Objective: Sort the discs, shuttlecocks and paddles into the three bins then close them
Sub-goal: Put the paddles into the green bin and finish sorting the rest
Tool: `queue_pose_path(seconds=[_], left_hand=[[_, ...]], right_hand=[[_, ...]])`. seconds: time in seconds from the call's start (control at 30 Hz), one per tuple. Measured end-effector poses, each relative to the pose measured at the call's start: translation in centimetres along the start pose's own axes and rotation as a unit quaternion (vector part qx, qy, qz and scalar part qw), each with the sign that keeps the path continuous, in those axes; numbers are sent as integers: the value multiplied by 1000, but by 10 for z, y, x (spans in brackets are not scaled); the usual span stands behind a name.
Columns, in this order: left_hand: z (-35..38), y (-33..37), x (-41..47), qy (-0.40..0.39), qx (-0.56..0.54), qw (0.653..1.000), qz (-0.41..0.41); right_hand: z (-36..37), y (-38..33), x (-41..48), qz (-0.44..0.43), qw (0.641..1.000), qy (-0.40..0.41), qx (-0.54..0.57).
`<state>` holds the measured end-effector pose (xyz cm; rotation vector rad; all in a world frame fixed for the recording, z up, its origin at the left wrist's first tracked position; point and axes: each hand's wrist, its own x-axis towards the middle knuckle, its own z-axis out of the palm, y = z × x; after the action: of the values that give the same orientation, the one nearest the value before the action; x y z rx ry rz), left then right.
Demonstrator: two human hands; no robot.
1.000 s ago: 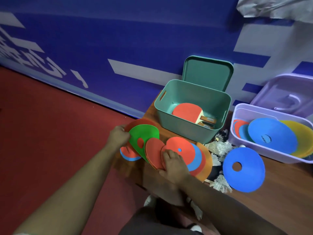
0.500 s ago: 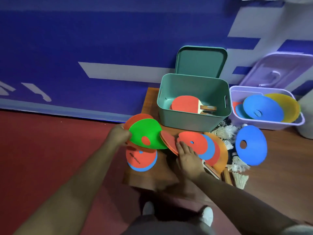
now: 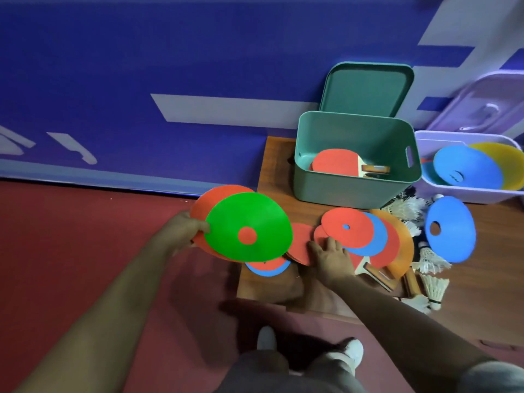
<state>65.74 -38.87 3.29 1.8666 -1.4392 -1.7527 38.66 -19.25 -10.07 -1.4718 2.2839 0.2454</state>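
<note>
My left hand (image 3: 181, 229) grips a green disc (image 3: 249, 226) stacked on a red disc (image 3: 215, 198), lifted off the wooden table (image 3: 272, 163). My right hand (image 3: 330, 255) holds the edge of a red disc (image 3: 299, 242) beside an overlapping pile of red, blue and orange discs (image 3: 365, 234). A paddle (image 3: 368, 269) lies half hidden under that pile. One blue disc (image 3: 450, 229) lies further right. White shuttlecocks (image 3: 433, 285) are scattered at the right. The green bin (image 3: 354, 182) holds a red paddle (image 3: 336, 163). The lilac bin (image 3: 459, 191) holds blue and yellow discs.
The green lid (image 3: 368, 89) and the lilac lid (image 3: 487, 106) lean on the blue wall behind their bins. A red-on-blue disc pair (image 3: 268, 268) lies at the table's front left. The red floor spreads to the left. My shoes (image 3: 351, 350) are below the table edge.
My left hand has raised the green and red discs up and leftward off the table. My right hand has shifted slightly left, onto the red disc's edge. The camera moved closer.
</note>
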Motion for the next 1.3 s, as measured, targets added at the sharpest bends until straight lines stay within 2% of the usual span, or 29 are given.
queue_pose_path(seconds=[0.07, 0.1, 0.13, 0.17, 0.23, 0.27, 0.3, 0.4, 0.47, 0.53, 0.6, 0.67, 0.87, 0.97, 1.1, 1.2, 1.3], left_hand=[[9, -6, 0, -36, -16, 999, 6], [17, -7, 0, -59, -33, 998, 9], [26, -8, -1, -83, -50, 995, 13], [35, -6, -3, -102, -61, 993, 18], [58, -1, -6, -131, -77, 988, 34], [70, 2, -7, -146, -80, 985, 42], [82, 6, -9, -158, -81, 983, 47], [121, 13, -12, -196, -90, 975, 46], [149, 19, -20, -234, -145, 961, 23], [178, 23, -31, -295, -225, 929, -6], [206, 28, -41, -361, -280, 889, -19], [230, 31, -48, -387, -281, 878, -11], [311, 49, -55, -349, -269, 897, 12], [343, 53, -51, -325, -260, 910, 1], [379, 55, -44, -256, -238, 937, -7], [396, 52, -37, -222, -236, 946, -1], [406, 48, -32, -197, -240, 950, -2]], right_hand=[[-1, 1, 1, -8, 995, -3, 101], [-5, 1, 1, -6, 979, 24, 203], [-17, 0, -1, 15, 941, 56, 333], [-33, 0, -5, 49, 880, 83, 466], [-66, 2, -12, 110, 728, 49, 675], [-80, 5, -14, 114, 674, 22, 730], [-90, 9, -18, 108, 656, 11, 747], [-103, 22, -30, 120, 688, 36, 715], [-101, 38, -40, 129, 705, 65, 694], [-99, 60, -54, 132, 703, 88, 693], [-98, 86, -69, 134, 685, 98, 710], [-96, 115, -81, 160, 682, 102, 707], [-75, 238, -84, 290, 651, 146, 687], [-56, 297, -66, 334, 656, 141, 662], [-29, 351, -32, 384, 632, 111, 664], [-10, 373, -8, 397, 578, 40, 712], [-5, 379, 5, 405, 523, 27, 749]])
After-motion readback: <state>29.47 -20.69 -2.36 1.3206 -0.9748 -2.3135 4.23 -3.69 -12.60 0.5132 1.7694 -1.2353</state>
